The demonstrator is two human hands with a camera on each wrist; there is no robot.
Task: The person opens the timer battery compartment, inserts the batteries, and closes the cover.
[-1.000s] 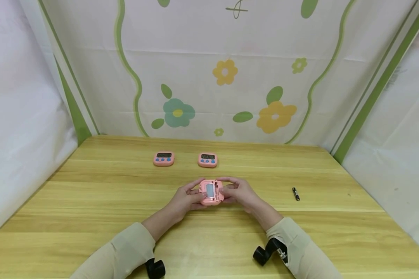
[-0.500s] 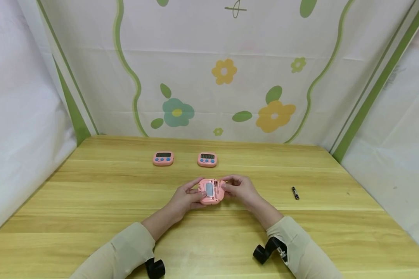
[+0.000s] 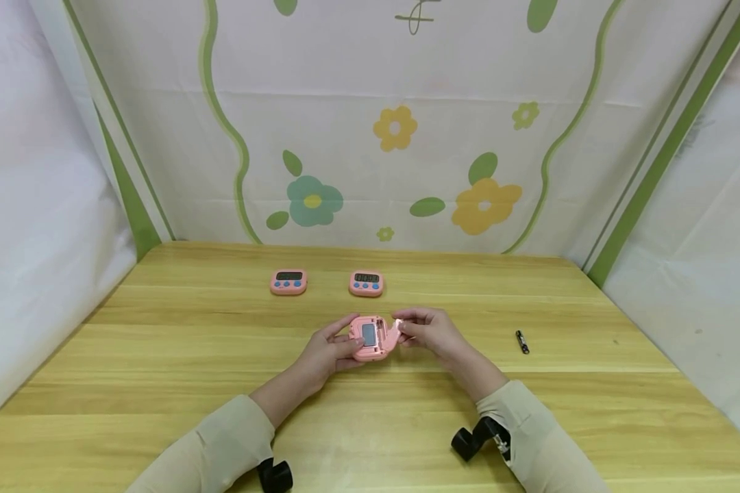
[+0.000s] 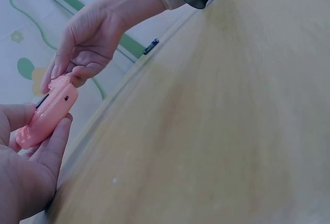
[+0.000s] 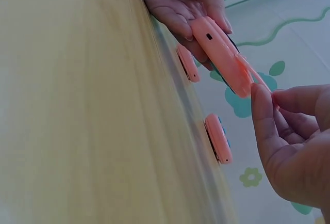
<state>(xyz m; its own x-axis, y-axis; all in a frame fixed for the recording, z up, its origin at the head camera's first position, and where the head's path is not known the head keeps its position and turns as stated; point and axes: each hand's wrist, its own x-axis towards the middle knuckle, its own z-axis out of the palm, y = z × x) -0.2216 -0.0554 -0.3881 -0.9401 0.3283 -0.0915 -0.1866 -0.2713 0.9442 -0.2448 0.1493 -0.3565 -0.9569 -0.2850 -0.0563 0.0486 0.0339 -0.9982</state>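
In the head view, a pink kitchen timer point(image 3: 373, 353) is held back side up, its grey rectangular panel point(image 3: 369, 335) facing me. A narrow battery slot point(image 3: 380, 330) lies exposed on its right side. My left hand point(image 3: 322, 352) grips the timer, thumb on the back and fingers around the edge. Between thumb and fingers, my right hand point(image 3: 436, 337) pinches a thin pink battery cover point(image 5: 262, 81), which slants out from the timer's right edge. In the left wrist view, the timer body point(image 4: 49, 113) is tilted, and fingers partly hide the cover.
Two more pink timers lie face up farther back, one at left point(image 3: 288, 282) and one nearer the middle point(image 3: 366, 283). A small black battery point(image 3: 522, 342) rests on the wooden table point(image 3: 370, 424) at right. A patterned cloth point(image 3: 345, 123) hangs behind the table.
The cover has swung up and away from the timer's back as my right hand moved slightly right with it. My left hand still holds the timer in nearly the same place.
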